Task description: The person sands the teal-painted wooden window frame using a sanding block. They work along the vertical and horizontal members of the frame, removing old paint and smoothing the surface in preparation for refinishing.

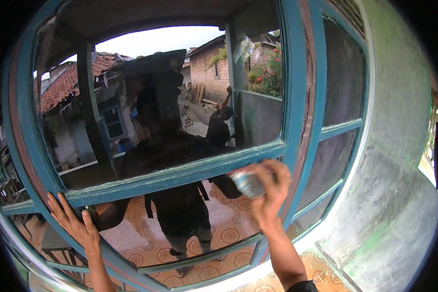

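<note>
My right hand point(272, 189) holds a small folded sheet point(247, 182) with white, blue and reddish patches. Motion blurs both, so the sheet's material is hard to make out; it looks like sandpaper. Its upper edge lies just below the blue wooden crossbar point(179, 173) of a window frame, near the bar's right end. On the left, my left hand point(73, 221) rests flat with fingers spread against the frame's blue upright point(36, 146). It grips nothing. Pale worn streaks run along the crossbar's upper edge.
Dark reflective glass panes point(160, 120) fill the frame and mirror a yard, houses and another person. To the right are a narrower side window point(341, 80) and a green-grey wall point(398, 120). Patterned orange floor tiles point(319, 272) show below.
</note>
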Tool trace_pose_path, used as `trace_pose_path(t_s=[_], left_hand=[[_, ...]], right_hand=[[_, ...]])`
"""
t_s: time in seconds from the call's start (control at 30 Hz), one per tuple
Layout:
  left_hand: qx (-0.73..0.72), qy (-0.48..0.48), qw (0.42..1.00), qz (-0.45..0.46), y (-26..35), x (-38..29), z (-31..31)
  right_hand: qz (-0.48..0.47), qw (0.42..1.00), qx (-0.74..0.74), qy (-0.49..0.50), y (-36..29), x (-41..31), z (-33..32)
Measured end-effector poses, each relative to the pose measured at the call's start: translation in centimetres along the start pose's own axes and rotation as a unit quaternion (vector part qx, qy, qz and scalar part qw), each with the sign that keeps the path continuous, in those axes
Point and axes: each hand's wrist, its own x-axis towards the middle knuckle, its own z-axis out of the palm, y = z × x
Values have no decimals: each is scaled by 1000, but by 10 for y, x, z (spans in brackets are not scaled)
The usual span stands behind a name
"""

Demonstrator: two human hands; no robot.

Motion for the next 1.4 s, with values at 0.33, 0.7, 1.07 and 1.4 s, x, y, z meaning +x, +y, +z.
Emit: trace_pose_path(t_s=[0.33,0.7,1.07,1.4], left_hand=[[-2,7,1000,-3,0,0,5],[-9,10,1000,-2,7,2,4],[-18,8,1000,-6,6,-1,4],[-35,-6,999,-10,1,-4,4]], right_hand=[[-81,996,-8,19,-54,-16,54],[18,992,-12,121,-2,-7,37],[27,986,-10,165,-26,-14,53],[63,978,59,188,-14,-31,61]])
